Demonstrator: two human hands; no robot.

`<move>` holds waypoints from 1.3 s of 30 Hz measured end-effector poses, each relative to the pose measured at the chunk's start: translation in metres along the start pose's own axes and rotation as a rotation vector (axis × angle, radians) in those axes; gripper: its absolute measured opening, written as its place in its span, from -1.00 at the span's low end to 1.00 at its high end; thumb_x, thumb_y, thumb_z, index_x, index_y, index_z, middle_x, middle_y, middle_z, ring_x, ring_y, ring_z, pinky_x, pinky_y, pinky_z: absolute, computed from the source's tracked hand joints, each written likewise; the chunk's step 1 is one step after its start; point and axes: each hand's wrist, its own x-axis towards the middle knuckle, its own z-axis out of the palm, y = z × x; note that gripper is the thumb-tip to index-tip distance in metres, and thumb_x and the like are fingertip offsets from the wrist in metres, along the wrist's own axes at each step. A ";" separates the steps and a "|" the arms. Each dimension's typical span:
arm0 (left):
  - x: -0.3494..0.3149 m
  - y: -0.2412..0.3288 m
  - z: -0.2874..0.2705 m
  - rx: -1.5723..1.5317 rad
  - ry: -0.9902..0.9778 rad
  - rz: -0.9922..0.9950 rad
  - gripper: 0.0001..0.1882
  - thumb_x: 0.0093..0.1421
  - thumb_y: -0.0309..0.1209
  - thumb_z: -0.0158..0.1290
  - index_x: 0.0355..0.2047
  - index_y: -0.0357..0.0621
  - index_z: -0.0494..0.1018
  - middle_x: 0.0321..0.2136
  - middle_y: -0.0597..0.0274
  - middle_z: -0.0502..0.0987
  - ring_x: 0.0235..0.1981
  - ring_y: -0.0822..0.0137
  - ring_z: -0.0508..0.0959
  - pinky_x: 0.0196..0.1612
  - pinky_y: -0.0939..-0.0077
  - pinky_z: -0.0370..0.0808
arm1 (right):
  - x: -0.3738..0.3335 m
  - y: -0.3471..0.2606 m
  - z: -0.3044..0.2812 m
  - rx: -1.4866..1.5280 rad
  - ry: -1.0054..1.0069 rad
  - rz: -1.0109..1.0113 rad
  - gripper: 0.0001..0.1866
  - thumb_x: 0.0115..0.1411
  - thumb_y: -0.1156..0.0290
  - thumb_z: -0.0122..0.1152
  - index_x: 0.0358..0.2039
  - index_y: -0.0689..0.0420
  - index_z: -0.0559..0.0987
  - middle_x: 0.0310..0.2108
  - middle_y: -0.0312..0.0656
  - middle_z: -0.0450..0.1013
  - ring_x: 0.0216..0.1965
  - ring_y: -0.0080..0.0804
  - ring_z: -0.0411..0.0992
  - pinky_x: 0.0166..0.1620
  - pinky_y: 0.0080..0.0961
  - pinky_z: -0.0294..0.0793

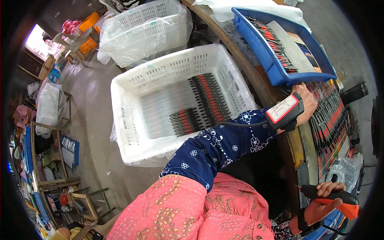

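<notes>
Holding a power screwdriver in my right grip, I cannot tell whether my left grip, beside the blue tray, holds anything. Black-and-red parts on the table look left to do; those in the white crate look done.

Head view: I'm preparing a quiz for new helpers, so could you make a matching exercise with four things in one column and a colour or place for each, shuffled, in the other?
Column one
1. Power tool
2. Long sleeve on the left arm
3. Large basket in front of the person
4. Shallow tray next to the left hand

Column two
A. White
B. In the right hand
C. Plain blue
D. Navy with white flowers

Right pairs: 1-B, 2-D, 3-A, 4-C
</notes>
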 end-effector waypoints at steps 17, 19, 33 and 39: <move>0.012 -0.022 0.003 -0.295 -0.096 0.110 -0.58 -0.19 -0.17 0.24 -0.51 -0.32 0.47 -0.55 -0.15 0.50 -0.41 -0.08 0.53 -0.33 0.15 0.43 | 0.003 -0.003 0.002 0.106 0.062 0.034 -0.40 0.05 -0.11 0.21 -0.30 0.18 0.23 -0.67 -0.26 0.23 -0.68 -0.47 0.26 -0.47 -0.50 0.35; 0.008 -0.019 0.004 -0.286 -0.082 0.097 -0.59 -0.18 -0.19 0.23 -0.51 -0.33 0.46 -0.54 -0.14 0.50 -0.41 -0.10 0.52 -0.32 0.13 0.43 | 0.002 -0.003 0.000 0.123 0.063 0.037 -0.41 0.05 -0.10 0.21 -0.30 0.18 0.23 -0.68 -0.26 0.23 -0.67 -0.47 0.27 -0.47 -0.50 0.35; -0.016 -0.006 -0.001 -0.252 0.215 0.207 -0.65 -0.10 -0.38 0.23 -0.41 -0.20 0.27 -0.62 -0.02 0.45 -0.48 -0.09 0.49 -0.46 0.18 0.42 | 0.003 -0.002 -0.005 0.143 0.069 0.029 -0.40 0.06 -0.10 0.20 -0.31 0.20 0.23 -0.68 -0.27 0.22 -0.66 -0.48 0.27 -0.49 -0.54 0.34; -0.069 -0.016 -0.044 -0.615 0.235 0.285 -0.68 -0.07 -0.44 0.23 -0.33 -0.27 0.39 -0.56 0.04 0.42 -0.62 0.33 0.41 -0.48 0.53 0.39 | 0.001 0.001 -0.010 0.066 0.066 0.063 -0.35 0.06 -0.23 0.09 -0.29 0.16 0.21 -0.65 -0.34 0.17 -0.64 -0.53 0.22 -0.44 -0.54 0.29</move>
